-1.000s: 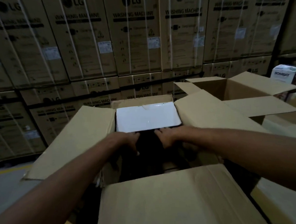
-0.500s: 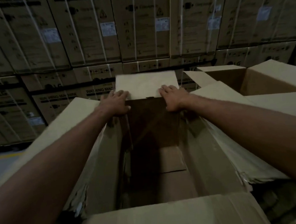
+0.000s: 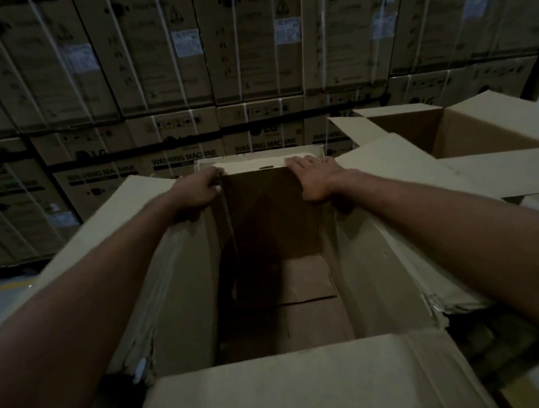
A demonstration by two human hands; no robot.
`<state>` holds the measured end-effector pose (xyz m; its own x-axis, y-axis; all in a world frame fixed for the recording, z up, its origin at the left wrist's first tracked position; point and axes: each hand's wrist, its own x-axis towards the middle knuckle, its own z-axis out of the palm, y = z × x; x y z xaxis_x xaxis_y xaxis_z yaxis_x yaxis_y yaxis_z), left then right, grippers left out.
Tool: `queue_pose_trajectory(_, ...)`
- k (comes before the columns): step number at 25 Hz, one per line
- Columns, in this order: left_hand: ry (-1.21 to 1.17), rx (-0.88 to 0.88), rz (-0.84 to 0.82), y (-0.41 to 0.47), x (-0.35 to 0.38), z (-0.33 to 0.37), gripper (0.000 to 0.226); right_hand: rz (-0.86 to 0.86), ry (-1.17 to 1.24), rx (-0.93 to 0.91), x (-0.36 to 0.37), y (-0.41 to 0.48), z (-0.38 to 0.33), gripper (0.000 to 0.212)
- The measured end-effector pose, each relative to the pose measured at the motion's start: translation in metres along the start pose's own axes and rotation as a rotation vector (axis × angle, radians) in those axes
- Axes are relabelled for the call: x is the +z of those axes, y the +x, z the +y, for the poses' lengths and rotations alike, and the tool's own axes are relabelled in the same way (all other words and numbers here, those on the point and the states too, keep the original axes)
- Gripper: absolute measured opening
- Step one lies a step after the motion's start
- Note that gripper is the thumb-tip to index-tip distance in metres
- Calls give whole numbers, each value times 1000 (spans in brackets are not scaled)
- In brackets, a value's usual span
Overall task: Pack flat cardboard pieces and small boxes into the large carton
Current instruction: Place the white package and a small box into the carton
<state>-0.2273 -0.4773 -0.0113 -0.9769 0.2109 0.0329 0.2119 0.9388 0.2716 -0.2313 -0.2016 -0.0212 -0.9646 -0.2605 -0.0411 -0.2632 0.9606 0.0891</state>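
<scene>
The large carton (image 3: 159, 273) stands open in front of me with its flaps spread outward. A flat cardboard piece (image 3: 268, 210) stands upright against the carton's far inner wall, its pale top edge level with the rim. My left hand (image 3: 196, 192) grips the piece's top left corner. My right hand (image 3: 315, 177) lies over its top right corner, fingers spread on the pale edge. Brown cardboard (image 3: 311, 296) covers the carton's floor. Stacks of flat cardboard (image 3: 376, 276) line the inner side walls.
A second open carton (image 3: 465, 128) stands at the right behind the spread flap. A wall of strapped washing machine boxes (image 3: 253, 63) fills the background. The near flap (image 3: 304, 384) lies toward me. Grey floor shows at the far left.
Both hands pushed a white-topped flat piece from over the opening to the carton's far wall, where it now stands upright. My view tilted down into the carton.
</scene>
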Motion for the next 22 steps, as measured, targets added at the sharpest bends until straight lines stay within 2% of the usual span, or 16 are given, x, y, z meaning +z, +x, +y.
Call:
queue_pose_trajectory(2,-184,27,15,-23,-10,5,50,11,-25,5,-7,-24,-2,86)
queue_pose_trajectory(8,-382,93,23,-103,-22,38,46,150,57,72,-16,-121,-10,68)
queue_pose_trajectory(15,-475,250,-41,-179,-18,113,39,322,154,136,-26,-234,-25,36)
queue_pose_trajectory(22,-498,369,-32,-215,-19,227,33,547,255,238,-38,-298,35,23)
